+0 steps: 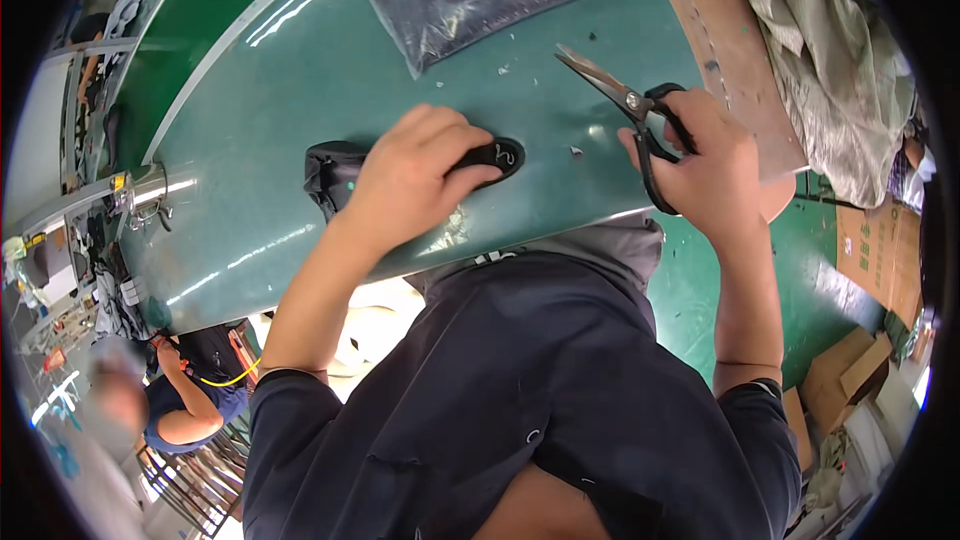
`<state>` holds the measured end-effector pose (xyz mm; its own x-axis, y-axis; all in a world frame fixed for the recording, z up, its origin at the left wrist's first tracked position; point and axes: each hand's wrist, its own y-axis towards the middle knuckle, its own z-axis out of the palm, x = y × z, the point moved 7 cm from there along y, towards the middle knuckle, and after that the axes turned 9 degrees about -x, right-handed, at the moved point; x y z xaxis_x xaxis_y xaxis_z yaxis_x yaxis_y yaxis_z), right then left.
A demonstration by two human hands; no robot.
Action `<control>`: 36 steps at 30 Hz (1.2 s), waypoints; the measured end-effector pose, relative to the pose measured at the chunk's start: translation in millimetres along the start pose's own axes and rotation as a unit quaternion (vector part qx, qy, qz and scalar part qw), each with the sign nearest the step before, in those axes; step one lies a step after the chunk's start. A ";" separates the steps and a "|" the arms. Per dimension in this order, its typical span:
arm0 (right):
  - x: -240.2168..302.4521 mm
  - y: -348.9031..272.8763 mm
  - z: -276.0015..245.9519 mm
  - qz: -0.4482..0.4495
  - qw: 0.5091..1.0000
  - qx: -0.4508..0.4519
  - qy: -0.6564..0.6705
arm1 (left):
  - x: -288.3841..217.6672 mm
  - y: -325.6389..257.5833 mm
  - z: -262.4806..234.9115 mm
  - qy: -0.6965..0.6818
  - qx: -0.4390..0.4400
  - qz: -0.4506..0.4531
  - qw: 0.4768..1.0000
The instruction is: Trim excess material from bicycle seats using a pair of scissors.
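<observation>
The left hand [412,178] partly hides a black item [336,164]; a co-worker's head [116,382] is blurred.

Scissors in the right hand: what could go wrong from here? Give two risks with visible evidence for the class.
The left hand grips the black item near its rounded end, so the scissors might nick a finger if brought there.
The right hand holds the scissors with their handles near the table's edge; if they slipped, they could fall off.

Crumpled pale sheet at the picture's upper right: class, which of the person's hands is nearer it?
Right. The right hand, holding black-handled scissors, is left of and below the sheet in the picture; the left hand, on a black piece, is much farther left.
</observation>
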<state>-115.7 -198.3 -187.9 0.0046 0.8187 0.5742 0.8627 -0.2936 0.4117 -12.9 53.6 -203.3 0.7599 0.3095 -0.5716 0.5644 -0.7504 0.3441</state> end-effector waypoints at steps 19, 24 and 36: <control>9.4 -28.5 8.3 -0.160 0.971 0.117 -0.132 | -3.9 -3.6 25.9 -0.014 0.027 0.060 0.998; 5.7 -22.7 10.5 -0.173 0.966 0.127 -0.144 | -19.0 6.1 32.3 0.035 0.100 0.133 0.985; 13.2 -18.2 13.1 -0.191 0.959 0.151 -0.147 | 8.2 -6.0 31.3 -0.068 -0.034 0.116 0.990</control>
<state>-124.7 -175.7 -197.1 -0.2369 0.9547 0.1802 0.9369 0.1755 0.3024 -20.2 42.4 -233.4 0.8238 0.0481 -0.5648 0.4037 -0.7493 0.5249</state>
